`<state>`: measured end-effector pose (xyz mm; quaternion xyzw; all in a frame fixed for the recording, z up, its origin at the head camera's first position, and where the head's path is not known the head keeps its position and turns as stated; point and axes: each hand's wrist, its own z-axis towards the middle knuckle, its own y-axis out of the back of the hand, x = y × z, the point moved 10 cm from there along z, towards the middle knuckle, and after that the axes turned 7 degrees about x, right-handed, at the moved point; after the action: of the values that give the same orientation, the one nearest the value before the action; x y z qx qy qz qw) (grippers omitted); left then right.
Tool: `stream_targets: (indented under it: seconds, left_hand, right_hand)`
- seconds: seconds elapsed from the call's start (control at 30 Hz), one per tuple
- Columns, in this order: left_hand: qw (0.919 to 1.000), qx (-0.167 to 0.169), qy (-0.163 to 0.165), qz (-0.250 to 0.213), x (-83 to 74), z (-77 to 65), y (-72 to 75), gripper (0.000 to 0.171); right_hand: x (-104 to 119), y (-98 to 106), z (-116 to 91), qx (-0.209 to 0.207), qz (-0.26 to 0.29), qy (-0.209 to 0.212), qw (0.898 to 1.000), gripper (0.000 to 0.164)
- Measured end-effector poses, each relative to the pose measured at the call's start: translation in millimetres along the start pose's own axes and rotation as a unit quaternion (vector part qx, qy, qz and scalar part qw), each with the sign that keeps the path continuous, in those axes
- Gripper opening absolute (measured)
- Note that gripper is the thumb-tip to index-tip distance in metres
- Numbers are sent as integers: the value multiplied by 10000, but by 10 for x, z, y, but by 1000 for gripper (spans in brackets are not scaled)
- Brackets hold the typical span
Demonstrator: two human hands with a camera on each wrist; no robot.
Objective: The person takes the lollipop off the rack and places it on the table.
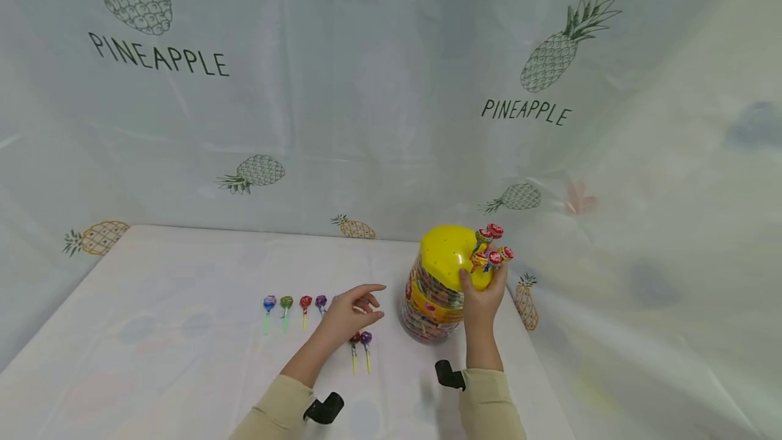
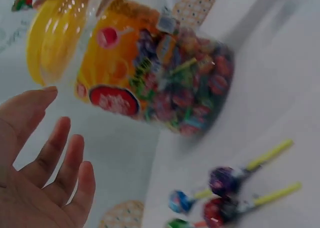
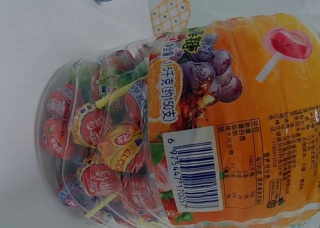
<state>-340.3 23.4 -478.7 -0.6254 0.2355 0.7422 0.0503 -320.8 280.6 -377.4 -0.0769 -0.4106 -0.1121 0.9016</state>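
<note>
A clear plastic candy jar (image 1: 429, 311) with a yellow lid (image 1: 444, 250) stands upright, filled with wrapped lollipops; its printed label (image 3: 240, 108) fills much of the right wrist view. My right hand (image 1: 482, 301) grips the lid's right side, thumb in front. Several lollipops (image 1: 493, 259) rise head-up by that hand; whether they sit in the lid or in my fingers, I cannot tell. Left of the jar hovers my left hand (image 1: 351, 311), fingers loosely bent around nothing. Beneath it lie a purple lollipop (image 1: 366, 338) and a dark red lollipop (image 2: 214, 211), partly covered in the head view.
Farther left, a row of lollipops with blue (image 1: 269, 303), green (image 1: 286, 302), red (image 1: 306, 302) and purple (image 1: 321, 302) heads lies on the white table (image 1: 183, 358). A pineapple-print curtain (image 1: 366, 100) hangs behind and along the right.
</note>
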Motion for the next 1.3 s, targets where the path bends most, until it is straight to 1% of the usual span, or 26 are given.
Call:
stream_targets:
  seconds: [0.17,0.33,0.43,0.5,0.57,0.67,0.73,0.8,0.97,1.13,1.3]
  left_hand:
    - [9989,13,-430,188,-331,186,-87,40]
    - [9960,-174,-799,353,-678,348,-184,37]
    - [9924,-333,-1107,425,-897,437,-212,37]
    - [9886,-422,-1353,516,-1039,487,-221,36]
    - [9848,-514,-1552,586,-1167,528,-223,35]
    - [9809,-615,-1742,615,-1341,588,-229,35]
    - [9812,-595,-1759,521,-1433,633,-255,36]
    - [9827,-500,-1751,323,-1512,677,-300,36]
    - [9851,-221,-1702,-69,-1647,760,-451,37]
    - [9872,60,-1590,-88,-1707,818,-592,43]
    - [9882,387,-1478,66,-1740,886,-703,46]
  right_hand:
    - [-14,-9,2,28,21,-53,10000,65]
    - [-15,1,3,13,-4,-77,10000,66]
    - [-24,4,-1,4,-82,-147,9999,66]
    - [-29,1,-5,6,-128,-179,9998,65]
    - [-27,-5,-6,23,-111,-129,9999,65]
    - [-31,-20,-1,85,-52,-56,9999,66]
    - [-32,-25,2,124,-22,-17,9999,65]
    - [-34,-20,3,132,-41,-13,9999,65]
    - [-18,-10,5,192,-69,50,9998,64]
    - [-26,-18,-2,274,-23,30,9996,64]
    - [-26,0,-3,224,-45,80,9997,62]
